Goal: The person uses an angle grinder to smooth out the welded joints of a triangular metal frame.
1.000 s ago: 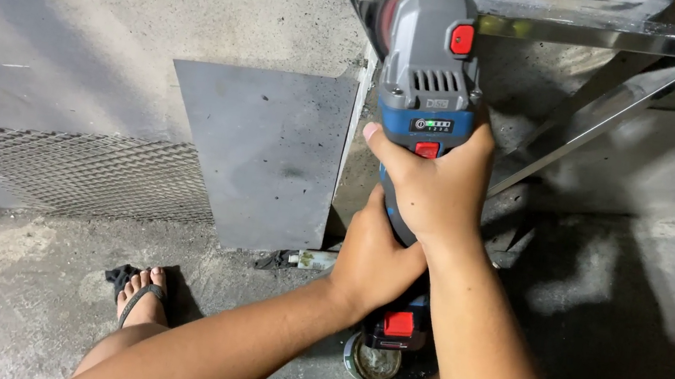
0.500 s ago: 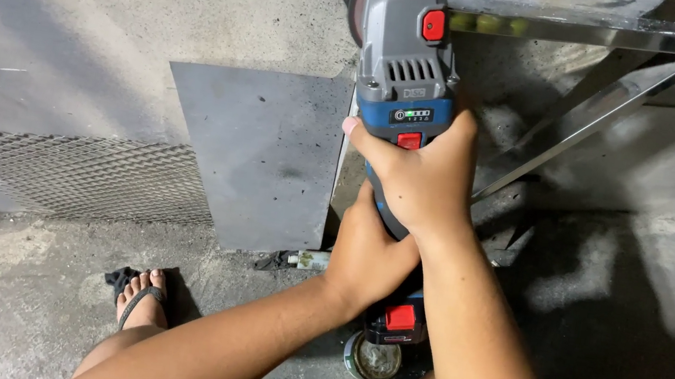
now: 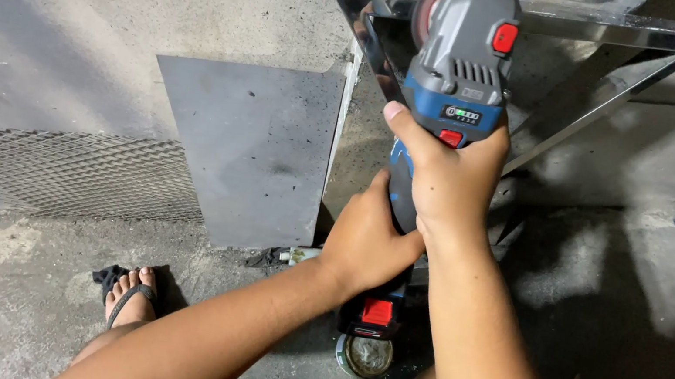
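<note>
Bare forearms, no sleeves, bare left foot [image 3: 131, 292] in a black flip-flop [image 3: 113, 283]

Metal sheet [image 3: 259, 152] leans left of the steel frame [image 3: 606, 29], mesh [image 3: 67, 173] farther left.

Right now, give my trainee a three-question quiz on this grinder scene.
1. True or false: both hands grip the grinder.
2. Which hand sits nearer the disc? A) left hand B) right hand
3. What leans on the wall left of the frame?

Key: 1 true. 2 B. 3 a flat grey metal sheet, with mesh further left.
</note>
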